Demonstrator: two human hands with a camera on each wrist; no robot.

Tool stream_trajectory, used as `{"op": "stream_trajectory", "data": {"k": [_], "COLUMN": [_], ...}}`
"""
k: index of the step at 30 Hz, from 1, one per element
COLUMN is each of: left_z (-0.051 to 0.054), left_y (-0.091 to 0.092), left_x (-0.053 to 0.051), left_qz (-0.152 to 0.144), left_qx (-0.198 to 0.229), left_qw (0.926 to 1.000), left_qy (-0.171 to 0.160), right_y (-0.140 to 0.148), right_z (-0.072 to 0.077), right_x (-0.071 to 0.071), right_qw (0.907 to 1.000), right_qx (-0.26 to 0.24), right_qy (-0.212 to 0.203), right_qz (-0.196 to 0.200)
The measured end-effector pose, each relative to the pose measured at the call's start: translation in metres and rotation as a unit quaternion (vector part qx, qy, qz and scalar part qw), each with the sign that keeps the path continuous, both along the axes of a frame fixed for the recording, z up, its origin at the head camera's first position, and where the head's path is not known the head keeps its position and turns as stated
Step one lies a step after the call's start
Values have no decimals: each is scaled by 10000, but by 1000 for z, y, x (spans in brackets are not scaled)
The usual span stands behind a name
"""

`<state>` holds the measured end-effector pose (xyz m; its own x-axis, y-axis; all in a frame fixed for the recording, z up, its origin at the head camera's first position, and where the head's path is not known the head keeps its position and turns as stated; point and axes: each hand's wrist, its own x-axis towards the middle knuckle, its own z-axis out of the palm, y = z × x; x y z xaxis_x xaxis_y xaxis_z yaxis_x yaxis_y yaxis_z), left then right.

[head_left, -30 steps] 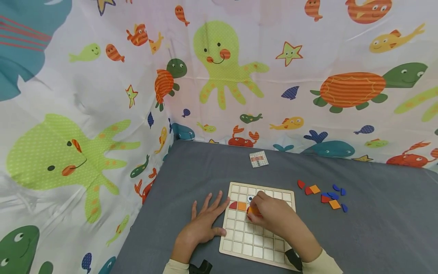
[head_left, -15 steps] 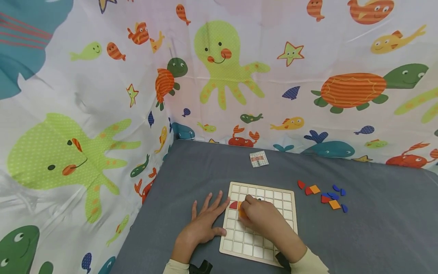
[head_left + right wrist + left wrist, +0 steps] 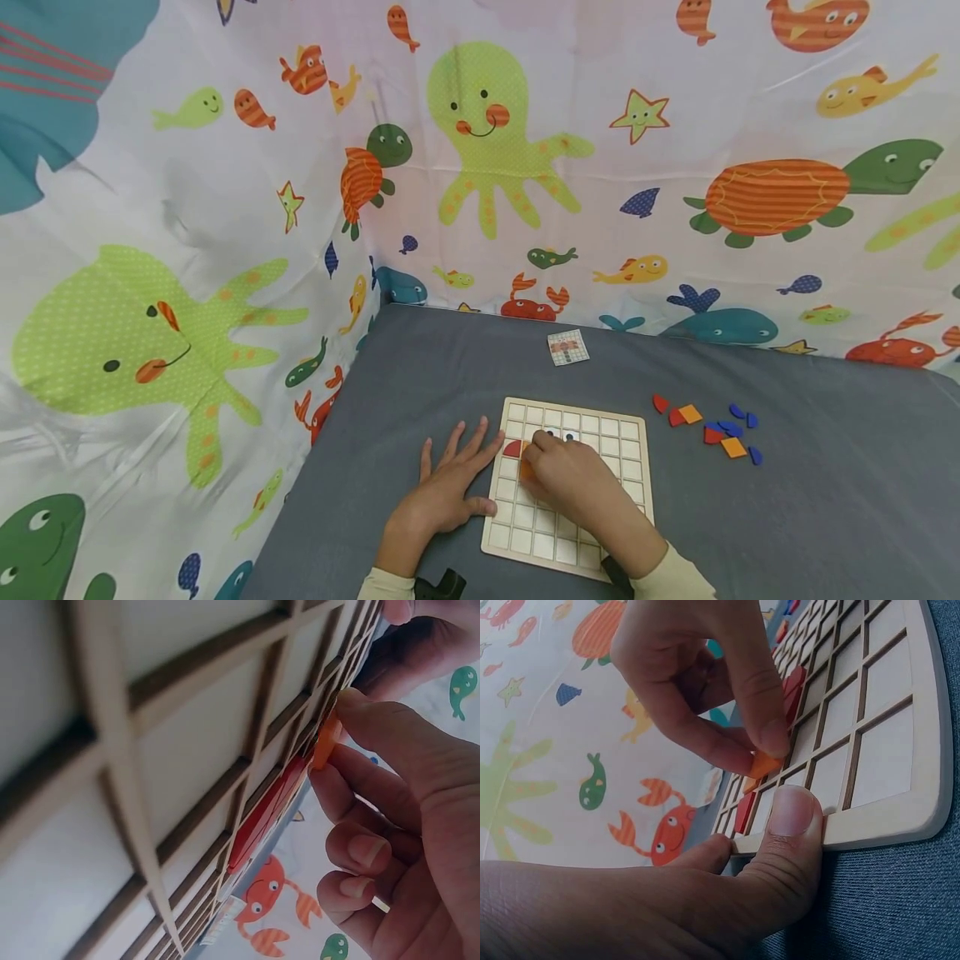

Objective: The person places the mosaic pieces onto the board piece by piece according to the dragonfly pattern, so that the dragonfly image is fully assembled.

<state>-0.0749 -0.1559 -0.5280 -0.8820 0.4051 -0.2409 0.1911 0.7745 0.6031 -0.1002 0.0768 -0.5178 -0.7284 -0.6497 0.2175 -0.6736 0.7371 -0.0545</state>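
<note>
My right hand (image 3: 573, 475) pinches an orange square tile (image 3: 765, 763) between thumb and finger, low over the left part of a wooden grid board (image 3: 525, 546). My left hand (image 3: 448, 483) lies spread at the board's left side, its thumb resting on the rim. Just left of the held tile, a red rounded-corner tile (image 3: 512, 449) sits in a cell. Further red pieces (image 3: 262, 814) lie on the board in the right wrist view. An eye tile (image 3: 570, 436) shows above my right knuckles, with another partly hidden beside it. Several cells lie hidden under my right hand.
A small printed grid card (image 3: 567, 347) lies behind the board. To the board's right, loose tiles in red, orange (image 3: 733, 448) and blue (image 3: 756, 456) are scattered on the grey cloth (image 3: 825, 517). A sea-animal curtain (image 3: 525, 125) borders the back and left.
My right hand has carried the orange tile leftward across the board from near its middle, mostly in the first half second. The left hand has stayed in place.
</note>
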Motion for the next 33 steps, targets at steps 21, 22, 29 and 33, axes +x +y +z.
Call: {"op": "stream_trajectory", "data": {"k": [21, 22, 29, 33], "left_z": [-1, -1, 0, -1], "left_y": [1, 0, 0, 0], "left_x": [0, 0, -1, -1], "left_qz": [3, 1, -28, -52], "left_qx": [-105, -99, 91, 132], "left_qw": [9999, 10000, 10000, 9999], "left_qy": [-5, -5, 30, 16], "right_y": [20, 21, 25, 26], "right_z": [9, 9, 6, 6], "right_x": [16, 17, 15, 16], "right_qw": [9982, 9981, 9981, 9976], "right_qx": [50, 68, 13, 10], "right_qy": [-550, -570, -599, -672], "right_qz": [248, 236, 170, 134]}}
